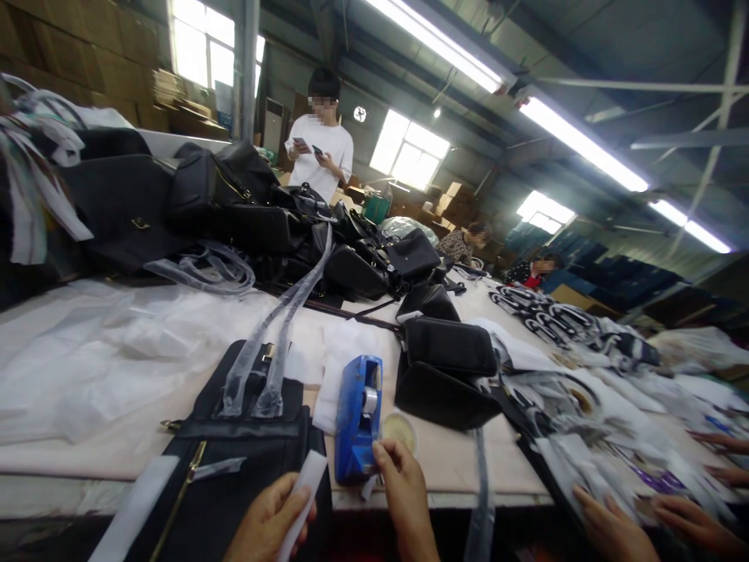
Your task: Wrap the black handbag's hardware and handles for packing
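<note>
My left hand is closed around a folded white strip, which looks like paper or thin foam. At the front end of a blue tape dispenser, my right hand has thumb and forefinger pinched together on the tape end, which is mostly hidden. A roll of tape sits inside the dispenser. Left of it lies a black bag with gold zippers, its handles wrapped in clear plastic. Another white strip rests along the bag's left side.
Black bags are heaped across the table behind. A stacked black bag and a yellowish tape roll are right of the dispenser. White wrapping sheets cover the left. Another person's hands work at far right; a standing person holds phones.
</note>
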Available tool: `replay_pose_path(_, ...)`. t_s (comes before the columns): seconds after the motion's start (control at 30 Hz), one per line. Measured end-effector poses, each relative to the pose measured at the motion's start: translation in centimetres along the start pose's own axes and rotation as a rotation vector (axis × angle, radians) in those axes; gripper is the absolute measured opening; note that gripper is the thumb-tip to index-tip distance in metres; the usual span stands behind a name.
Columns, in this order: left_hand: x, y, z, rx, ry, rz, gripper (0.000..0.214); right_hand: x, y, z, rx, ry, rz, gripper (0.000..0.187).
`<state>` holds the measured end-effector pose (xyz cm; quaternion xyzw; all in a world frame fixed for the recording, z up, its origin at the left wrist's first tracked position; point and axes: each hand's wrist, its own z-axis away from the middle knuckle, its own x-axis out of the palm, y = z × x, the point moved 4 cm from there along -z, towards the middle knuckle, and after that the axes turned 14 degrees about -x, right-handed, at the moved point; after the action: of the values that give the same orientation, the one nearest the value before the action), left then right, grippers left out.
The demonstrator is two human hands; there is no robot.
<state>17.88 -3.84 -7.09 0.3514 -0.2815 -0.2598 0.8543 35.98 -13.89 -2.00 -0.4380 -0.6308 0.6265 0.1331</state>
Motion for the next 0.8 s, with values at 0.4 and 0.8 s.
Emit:
replay_pose_path(0.4,0.5,2.0,1.3,-0.033,0.027,0.026,0.047,-1.2,-1.2,2.2,0.15,0.052,-0.266,0.043)
replay_pose_path(0.8,-0.1,0.4,-0.2,-0.037,-0.035,0.024,0.051,0.8,4.7,5.0,0.442,-0.051,-0.699,0.05)
